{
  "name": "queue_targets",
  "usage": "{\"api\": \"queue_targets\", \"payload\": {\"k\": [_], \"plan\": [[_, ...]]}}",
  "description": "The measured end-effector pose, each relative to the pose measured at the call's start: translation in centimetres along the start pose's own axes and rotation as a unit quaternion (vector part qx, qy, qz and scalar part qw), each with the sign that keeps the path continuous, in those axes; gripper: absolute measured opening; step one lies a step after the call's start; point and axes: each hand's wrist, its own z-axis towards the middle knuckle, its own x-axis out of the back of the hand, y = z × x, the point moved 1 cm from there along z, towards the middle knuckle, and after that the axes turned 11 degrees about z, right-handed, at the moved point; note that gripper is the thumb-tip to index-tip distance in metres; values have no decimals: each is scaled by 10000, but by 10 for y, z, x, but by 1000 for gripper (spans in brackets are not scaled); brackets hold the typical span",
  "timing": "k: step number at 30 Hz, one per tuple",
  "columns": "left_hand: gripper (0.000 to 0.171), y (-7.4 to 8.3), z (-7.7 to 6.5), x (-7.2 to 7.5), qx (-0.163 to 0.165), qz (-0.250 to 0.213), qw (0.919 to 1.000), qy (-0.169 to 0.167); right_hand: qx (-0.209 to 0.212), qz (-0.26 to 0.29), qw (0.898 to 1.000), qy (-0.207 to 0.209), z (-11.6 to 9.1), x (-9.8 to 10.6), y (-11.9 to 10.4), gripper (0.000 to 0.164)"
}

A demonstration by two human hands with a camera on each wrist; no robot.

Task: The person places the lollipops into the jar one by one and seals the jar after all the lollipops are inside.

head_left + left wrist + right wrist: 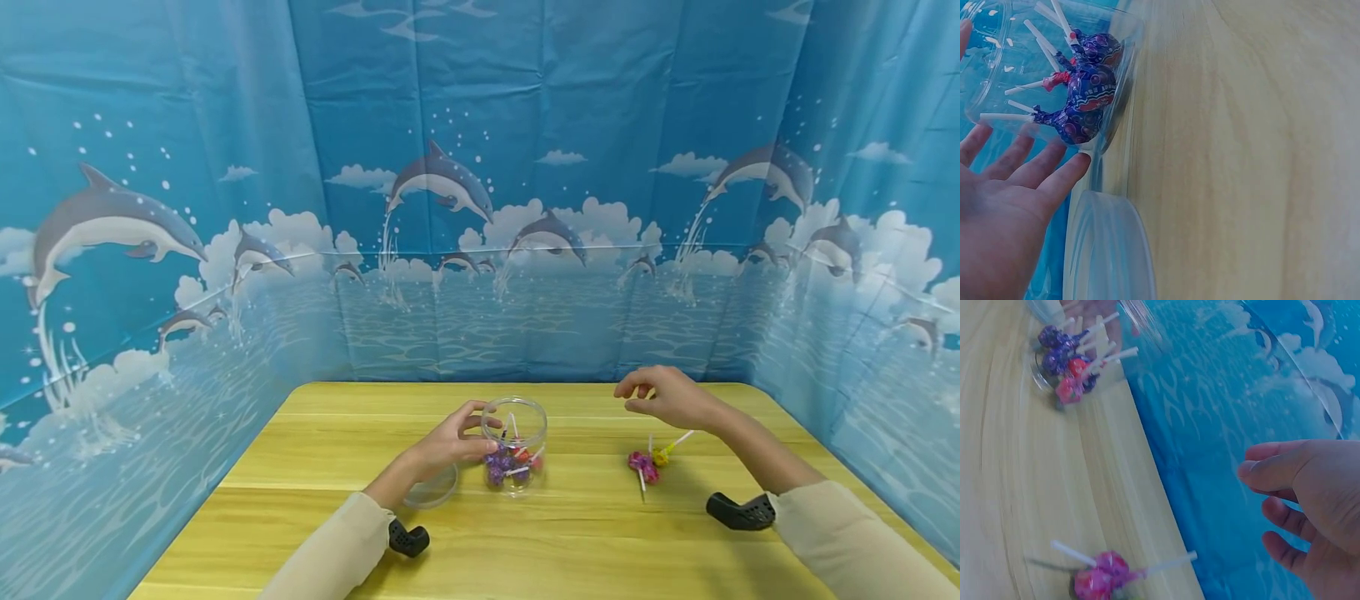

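A clear plastic jar (pixel 515 425) with several lollipops (pixel 517 458) in purple, red and pink wrappers stands near the middle of the table. My left hand (pixel 453 437) holds it from the left side, the thumb nearer me and the fingers behind. Purple lollipops (pixel 1088 87) show through the wall in the left wrist view. My right hand (pixel 671 398) is raised above the table at the right, its fingers loosely bent and nothing visible between them. Below it lie pink lollipops (pixel 643 467) and a yellow lollipop (pixel 661 457).
A round clear lid (pixel 431 490) lies on the table (pixel 525 550) left of the jar, partly under my left wrist. Behind and beside the table hangs a blue dolphin-print curtain (pixel 480 325). Black wrist mounts (pixel 741 511) sit at both sleeves.
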Motion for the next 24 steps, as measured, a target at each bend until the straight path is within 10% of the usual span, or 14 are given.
{"api": "queue_targets", "payload": {"k": [24], "plan": [[59,2,0,0,-20,59,10000,8,-1614,1378,9771,114,-68,5,85,33]]}}
